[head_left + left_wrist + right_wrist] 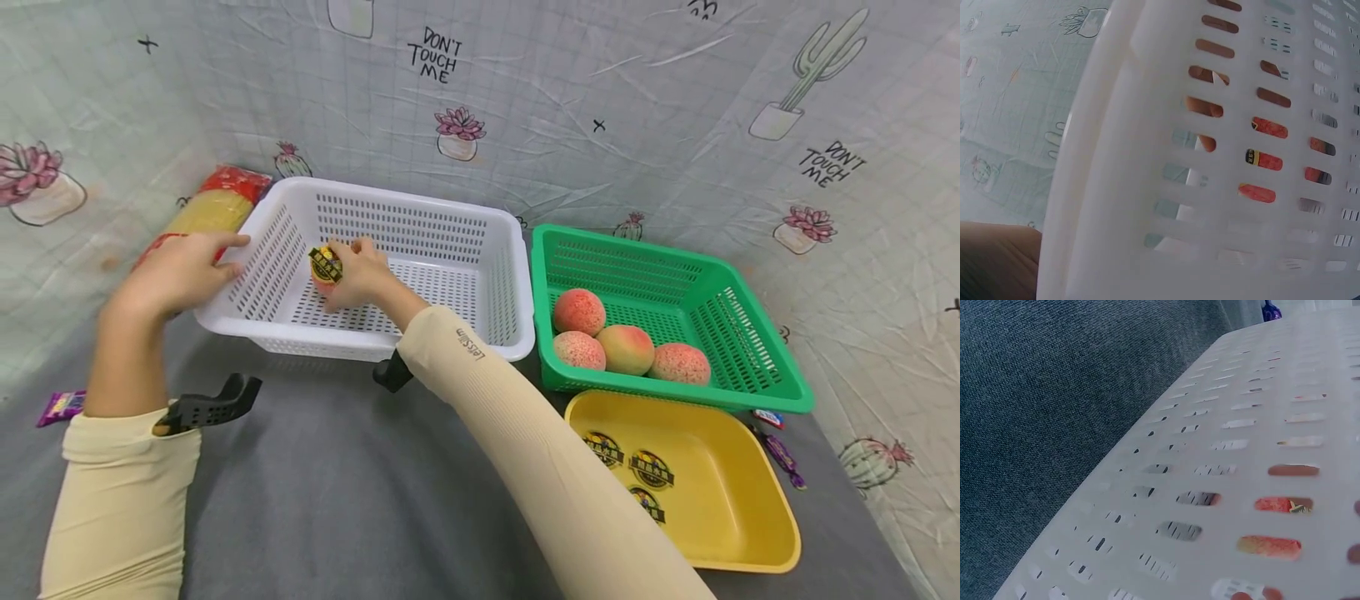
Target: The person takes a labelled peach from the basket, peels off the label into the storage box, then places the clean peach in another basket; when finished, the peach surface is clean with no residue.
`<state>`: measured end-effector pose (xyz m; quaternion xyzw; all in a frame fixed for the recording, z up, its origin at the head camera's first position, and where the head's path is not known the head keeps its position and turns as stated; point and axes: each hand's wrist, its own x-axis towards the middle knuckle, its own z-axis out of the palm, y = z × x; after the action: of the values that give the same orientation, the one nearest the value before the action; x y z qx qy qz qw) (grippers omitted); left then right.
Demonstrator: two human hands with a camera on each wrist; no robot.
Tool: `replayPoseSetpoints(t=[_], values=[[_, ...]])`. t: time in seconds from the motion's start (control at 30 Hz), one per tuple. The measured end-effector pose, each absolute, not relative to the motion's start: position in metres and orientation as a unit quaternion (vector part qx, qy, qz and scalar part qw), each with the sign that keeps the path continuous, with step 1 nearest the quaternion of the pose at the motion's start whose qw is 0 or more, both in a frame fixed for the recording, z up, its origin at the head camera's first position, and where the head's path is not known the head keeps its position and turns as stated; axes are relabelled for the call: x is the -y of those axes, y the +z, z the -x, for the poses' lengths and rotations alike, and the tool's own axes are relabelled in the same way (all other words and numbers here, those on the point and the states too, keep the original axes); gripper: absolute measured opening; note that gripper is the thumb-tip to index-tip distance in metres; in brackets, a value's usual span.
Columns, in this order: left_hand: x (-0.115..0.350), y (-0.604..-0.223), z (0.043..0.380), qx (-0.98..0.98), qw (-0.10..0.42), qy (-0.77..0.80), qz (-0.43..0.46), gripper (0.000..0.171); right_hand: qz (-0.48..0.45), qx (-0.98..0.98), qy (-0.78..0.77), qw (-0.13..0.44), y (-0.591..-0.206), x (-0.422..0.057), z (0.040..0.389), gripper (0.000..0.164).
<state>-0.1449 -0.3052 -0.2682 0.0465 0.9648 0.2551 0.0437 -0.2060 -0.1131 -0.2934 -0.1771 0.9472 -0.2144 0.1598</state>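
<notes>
A pink-red peach [321, 285] with a black and gold label [326, 264] sits toward the left end of the white slotted basket [420, 350]. Reaching down into that basket, my right hand [362, 275] grips the peach from its right side. Through the slots, the peach [1269, 160] shows red in the left wrist view, as does the peach [1270, 545] in the right wrist view. My left hand [180, 271] is at the basket's left rim, its fingers extended; whether it touches the rim is unclear.
To the right, a green basket [780, 383] holds several peaches [626, 348]. In front of it stands a yellow tub [720, 500] with several round labels [651, 469]. A red and yellow packet [217, 208] lies behind my left hand; small purple wrappers [62, 408] lie on the grey cloth.
</notes>
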Motion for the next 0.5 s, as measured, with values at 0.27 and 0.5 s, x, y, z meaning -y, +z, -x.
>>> replayPoseSetpoints(t=[0.27,0.5], values=[[0.3055,-0.2705,0.1445,-0.965,0.041,0.252,-0.057,0.044,0.227,-0.926,-0.243,0.179,-0.2968,0.1114,0.2044,0.084],[0.3067,-0.2696,0.1453,-0.965,0.037,0.252,-0.058,0.045,0.258,-0.921,-0.199,0.212,-0.2966,0.1089,0.2010,0.072]])
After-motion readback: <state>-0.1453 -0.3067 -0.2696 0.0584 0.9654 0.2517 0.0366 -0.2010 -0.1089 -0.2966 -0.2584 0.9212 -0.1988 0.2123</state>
